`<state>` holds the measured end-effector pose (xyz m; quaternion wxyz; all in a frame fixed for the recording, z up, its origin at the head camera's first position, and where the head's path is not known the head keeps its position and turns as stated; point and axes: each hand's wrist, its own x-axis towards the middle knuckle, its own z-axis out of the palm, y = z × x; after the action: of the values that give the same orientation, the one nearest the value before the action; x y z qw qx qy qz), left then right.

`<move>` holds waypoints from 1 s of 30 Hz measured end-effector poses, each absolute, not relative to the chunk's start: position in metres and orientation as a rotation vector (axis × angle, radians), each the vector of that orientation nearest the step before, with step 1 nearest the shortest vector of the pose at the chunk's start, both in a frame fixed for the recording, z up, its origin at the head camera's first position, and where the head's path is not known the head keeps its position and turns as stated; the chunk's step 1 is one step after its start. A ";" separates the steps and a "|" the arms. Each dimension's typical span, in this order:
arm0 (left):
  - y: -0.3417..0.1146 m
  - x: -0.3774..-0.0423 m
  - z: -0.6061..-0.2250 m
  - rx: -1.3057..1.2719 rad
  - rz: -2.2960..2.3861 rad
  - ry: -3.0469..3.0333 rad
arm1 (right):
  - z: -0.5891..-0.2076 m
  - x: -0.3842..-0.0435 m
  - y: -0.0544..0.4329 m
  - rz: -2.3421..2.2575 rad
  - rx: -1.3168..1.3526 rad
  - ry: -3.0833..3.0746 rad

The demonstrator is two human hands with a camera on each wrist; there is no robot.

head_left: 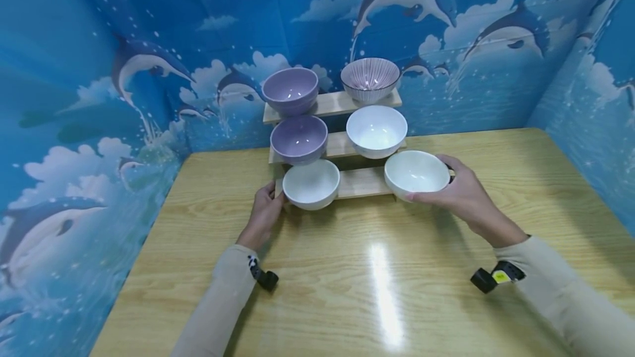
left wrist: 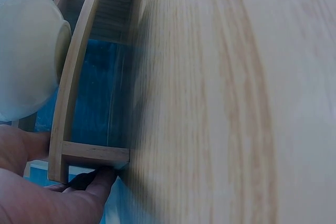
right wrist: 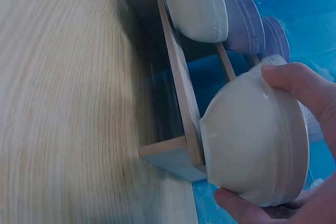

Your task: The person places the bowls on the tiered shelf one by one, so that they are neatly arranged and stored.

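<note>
A three-step wooden rack [head_left: 364, 182] holds bowls in two columns. My right hand [head_left: 460, 194] grips a white bowl [head_left: 416, 172] by its right side at the right end of the lowest step; in the right wrist view its base is right at the board's edge, thumb near the rim and fingers below. At the left end of that step my left hand [head_left: 264, 214] grips the rack's end, with the thumb on the board and fingers under it in the left wrist view. Another white bowl [head_left: 311, 185] sits beside that hand on the lowest step.
On the middle step stand a purple bowl [head_left: 299, 140] and a white bowl [head_left: 376, 131]. Up top are another purple bowl [head_left: 290, 91] and a striped bowl [head_left: 370, 80]. A dolphin-print backdrop [head_left: 317, 15] rises behind and beside the wooden table [head_left: 317, 302].
</note>
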<state>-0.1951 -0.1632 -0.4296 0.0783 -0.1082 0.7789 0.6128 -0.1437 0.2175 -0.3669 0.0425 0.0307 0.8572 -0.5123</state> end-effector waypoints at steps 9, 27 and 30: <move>-0.164 -0.195 -0.430 -0.318 1.843 2.332 | -0.365 -0.147 0.204 -1.558 0.053 2.618; -0.166 -0.196 -0.432 -0.280 1.895 2.323 | -0.363 -0.151 0.191 -1.570 0.013 2.633; -0.165 -0.196 -0.432 -0.280 1.893 2.321 | -0.363 -0.150 0.190 -1.579 0.009 2.630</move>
<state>-0.1955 -0.1649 -0.4323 0.0665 -0.0928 0.7698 0.6280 -0.1503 0.1897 -0.3631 0.0369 0.0028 0.8568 -0.5143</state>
